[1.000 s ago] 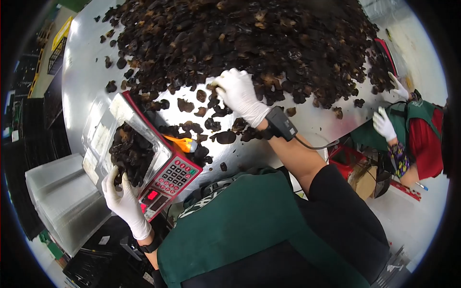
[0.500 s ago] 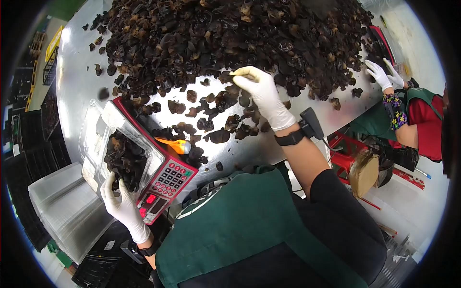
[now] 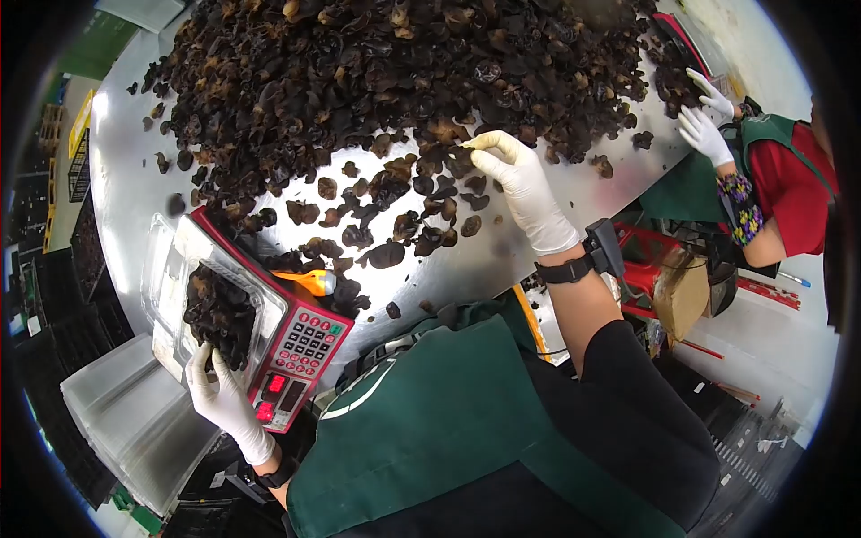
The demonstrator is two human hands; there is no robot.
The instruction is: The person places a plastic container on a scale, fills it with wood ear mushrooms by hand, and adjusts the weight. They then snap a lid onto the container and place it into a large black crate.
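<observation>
My left hand (image 3: 220,399), in a white glove, is at the near end of a clear plastic tray (image 3: 269,314) on a red scale (image 3: 311,345). Its fingertips touch the dark fungus pieces (image 3: 218,314) in the tray, fingers somewhat apart; nothing is gripped. Over the metal table my right hand (image 3: 520,188), also gloved, has thumb and forefinger pinched together at the near edge of the big dark fungus heap (image 3: 377,72). A dark piece (image 3: 459,161) lies against those fingertips. An orange-handled tool (image 3: 309,282) rests beside the scale's keypad.
Loose pieces are scattered on the metal table (image 3: 121,197). Stacked clear trays (image 3: 112,386) stand at the left. A co-worker's gloved hands (image 3: 704,134) are at the table's right edge, near another red scale (image 3: 683,43). A red stool (image 3: 641,260) stands below.
The view has shifted, so the table and scale appear further left. My right hand stays pinched at the heap's edge, and my left hand remains at the tray. The co-worker's hands have moved slightly.
</observation>
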